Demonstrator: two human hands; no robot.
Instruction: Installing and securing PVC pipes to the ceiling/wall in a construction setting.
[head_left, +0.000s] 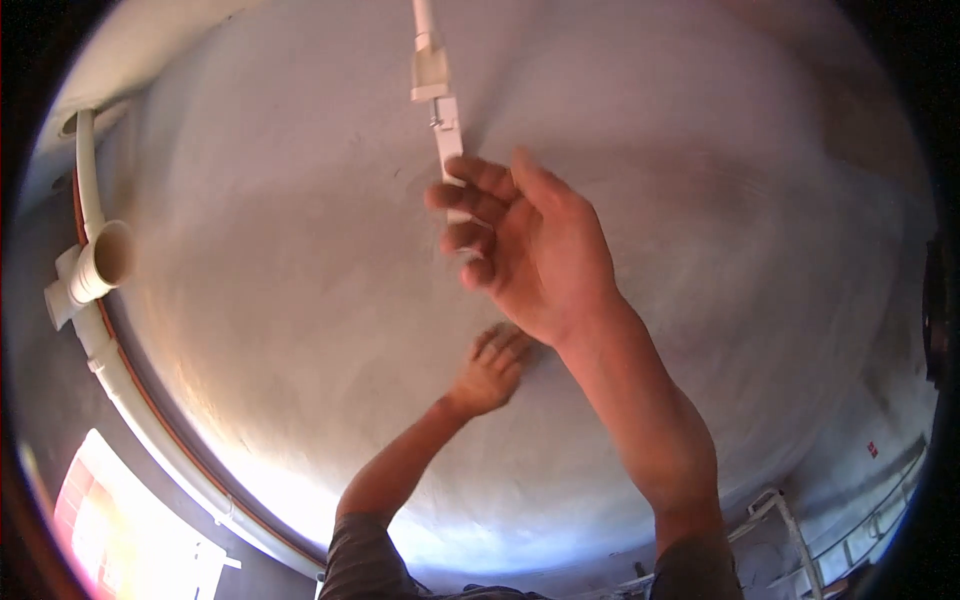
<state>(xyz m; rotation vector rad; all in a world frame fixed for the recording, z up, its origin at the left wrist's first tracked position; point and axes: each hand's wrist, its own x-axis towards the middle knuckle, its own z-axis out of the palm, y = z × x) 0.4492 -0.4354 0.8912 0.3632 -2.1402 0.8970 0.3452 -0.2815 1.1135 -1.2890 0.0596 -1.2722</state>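
Observation:
A thin white pipe [423,16] comes down the grey wall from the top and enters a white flared fitting [430,72]. Below that fitting hangs a narrow white plastic strip [449,135], with a small metal screw [435,122] at its side. My right hand [530,235] is raised at the strip's lower end, palm showing, fingers spread and loosely curled in front of it. Part of the strip shows between the fingers; whether they touch it I cannot tell. Lower down, my left hand [490,372] rests against the wall with its fingers laid out, holding nothing.
A thick cream drainpipe [140,415] with an open branch socket [112,254] runs down the left side. A bright window [125,520] lies at the lower left. At the lower right stands a white metal frame [797,535]. A dark object [934,315] sits at the right edge.

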